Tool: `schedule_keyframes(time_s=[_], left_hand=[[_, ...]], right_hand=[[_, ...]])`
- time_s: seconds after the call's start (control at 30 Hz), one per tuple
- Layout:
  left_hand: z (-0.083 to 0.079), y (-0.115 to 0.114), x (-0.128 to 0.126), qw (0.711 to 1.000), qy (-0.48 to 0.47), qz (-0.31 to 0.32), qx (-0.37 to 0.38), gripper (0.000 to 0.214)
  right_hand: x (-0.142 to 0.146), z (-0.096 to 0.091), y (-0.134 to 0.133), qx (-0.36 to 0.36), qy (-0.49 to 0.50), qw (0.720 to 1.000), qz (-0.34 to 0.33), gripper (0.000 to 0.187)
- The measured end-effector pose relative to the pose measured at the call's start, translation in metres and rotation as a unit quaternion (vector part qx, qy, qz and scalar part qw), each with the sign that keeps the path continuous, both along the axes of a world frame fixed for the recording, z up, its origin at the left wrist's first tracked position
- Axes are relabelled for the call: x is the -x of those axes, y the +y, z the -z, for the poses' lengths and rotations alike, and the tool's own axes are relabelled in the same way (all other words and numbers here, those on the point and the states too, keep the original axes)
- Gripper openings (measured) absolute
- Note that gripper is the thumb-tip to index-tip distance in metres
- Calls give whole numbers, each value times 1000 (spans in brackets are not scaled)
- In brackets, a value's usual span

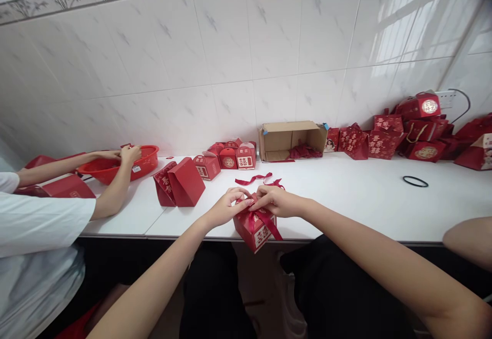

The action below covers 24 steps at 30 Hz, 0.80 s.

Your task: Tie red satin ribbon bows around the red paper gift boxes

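Observation:
A small red gift box (246,226) with white panels sits tilted at the front edge of the white table, its near corner jutting past the edge. Dark red ribbon (265,218) is looped over its top, one tail hanging down the side. My left hand (229,206) pinches at the ribbon on top of the box, fingers bent. From the other side, my right hand (273,199) also closes its fingertips on the ribbon, close against the left. The exact knot is hidden under the fingers. Behind the box lies a loose red ribbon (251,179).
An open cardboard box (265,146) holding red ribbons stands by the wall. Red gift boxes (246,157) and larger bags (384,144) line the back. Left, a co-worker's hands (130,154) are over an orange basin (148,164). A black ring (415,181) lies right.

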<state>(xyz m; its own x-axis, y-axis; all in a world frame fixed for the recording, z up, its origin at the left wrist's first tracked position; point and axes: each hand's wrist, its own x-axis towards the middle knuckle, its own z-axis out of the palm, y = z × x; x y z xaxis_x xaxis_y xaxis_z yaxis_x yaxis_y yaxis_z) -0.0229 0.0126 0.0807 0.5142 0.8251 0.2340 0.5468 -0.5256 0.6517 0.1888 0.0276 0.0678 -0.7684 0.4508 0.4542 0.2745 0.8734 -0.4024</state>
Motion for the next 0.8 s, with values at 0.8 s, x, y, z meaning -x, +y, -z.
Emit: schedule_keyframes(time_s=[0.8], left_hand=[[16, -8, -10, 948, -264, -51, 170, 28]], right_hand=[[4, 3, -2, 89, 115, 988, 53, 6]])
